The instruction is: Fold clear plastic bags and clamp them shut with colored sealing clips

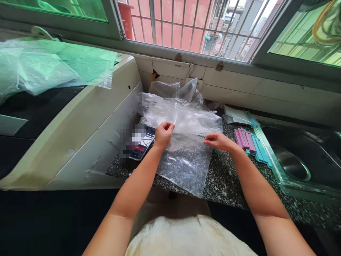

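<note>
A clear plastic bag (186, 161) lies flat on the speckled granite counter (226, 185), its lower end hanging over the front edge. My left hand (163, 134) pinches the bag's top left corner. My right hand (218, 140) pinches its top right corner. Behind the bag sits a heap of more clear plastic bags (178, 110), reaching back to the tiled wall.
A phone (142, 144) lies left of the bag beside a white appliance (80, 131) draped with plastic film (48, 67). Pink and blue sealing clips (250, 142) lie to the right, next to a steel sink (301, 160). A barred window (191, 25) runs along the back.
</note>
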A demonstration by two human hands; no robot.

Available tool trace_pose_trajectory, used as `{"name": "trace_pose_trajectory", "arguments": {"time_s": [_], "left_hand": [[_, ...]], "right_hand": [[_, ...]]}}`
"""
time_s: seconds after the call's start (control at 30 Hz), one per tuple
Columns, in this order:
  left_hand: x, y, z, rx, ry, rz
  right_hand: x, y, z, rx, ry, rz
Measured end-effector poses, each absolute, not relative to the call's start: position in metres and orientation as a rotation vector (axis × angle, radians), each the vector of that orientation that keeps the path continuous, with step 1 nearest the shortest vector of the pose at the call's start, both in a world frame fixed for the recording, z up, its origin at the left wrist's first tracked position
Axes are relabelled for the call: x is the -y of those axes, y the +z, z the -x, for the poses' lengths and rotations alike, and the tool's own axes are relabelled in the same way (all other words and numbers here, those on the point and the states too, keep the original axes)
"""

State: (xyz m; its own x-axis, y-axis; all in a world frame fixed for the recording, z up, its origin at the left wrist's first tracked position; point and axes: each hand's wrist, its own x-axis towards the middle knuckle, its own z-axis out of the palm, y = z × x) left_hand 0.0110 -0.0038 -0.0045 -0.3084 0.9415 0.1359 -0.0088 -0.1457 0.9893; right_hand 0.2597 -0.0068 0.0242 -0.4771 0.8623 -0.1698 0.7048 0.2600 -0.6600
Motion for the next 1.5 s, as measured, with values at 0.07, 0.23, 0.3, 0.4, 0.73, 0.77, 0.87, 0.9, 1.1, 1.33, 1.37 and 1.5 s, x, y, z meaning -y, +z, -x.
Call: {"name": "trace_pose_trajectory", "arguments": {"time_s": [0.07, 0.23, 0.3, 0.4, 0.73, 0.77, 0.87, 0.9, 1.1, 1.33, 1.37, 1.5], "left_hand": [[0.005, -0.004, -0.012, -1.328, 1.562, -1.126], [0.005, -0.004, -0.012, -1.303, 1.572, -1.127], [0.005, -0.004, -0.011, -1.308, 1.577, -1.130], [0.004, -0.006, -0.010, -1.311, 1.590, -1.139], [0.006, -0.004, -0.013, -1.333, 1.581, -1.126], [0.006, -0.003, -0.013, -1.333, 1.578, -1.125], [0.006, -0.002, -0.013, -1.328, 1.577, -1.124], [0.006, -0.002, -0.013, -1.326, 1.577, -1.124], [0.007, -0.001, -0.014, -1.348, 1.562, -1.132], [0.008, 0.000, -0.015, -1.335, 1.555, -1.124], [0.008, 0.000, -0.015, -1.333, 1.548, -1.122], [0.008, 0.001, -0.016, -1.327, 1.536, -1.123]], "right_hand": [[0.007, 0.024, -0.260, 2.302, 1.027, 1.464], [0.006, 0.027, -0.263, 2.303, 1.027, 1.483], [0.006, 0.030, -0.266, 2.288, 1.033, 1.504], [0.005, 0.034, -0.273, 2.258, 1.051, 1.529], [-0.001, 0.030, -0.287, 2.316, 1.152, 1.565], [-0.002, 0.030, -0.287, 2.328, 1.156, 1.562], [-0.002, 0.029, -0.287, 2.351, 1.173, 1.539], [-0.002, 0.029, -0.288, 2.355, 1.177, 1.533], [-0.002, 0.028, -0.290, 2.347, 1.159, 1.539], [-0.002, 0.028, -0.291, 2.351, 1.189, 1.497], [-0.002, 0.028, -0.291, 2.353, 1.184, 1.505], [-0.002, 0.027, -0.291, 2.362, 1.163, 1.545]]}}
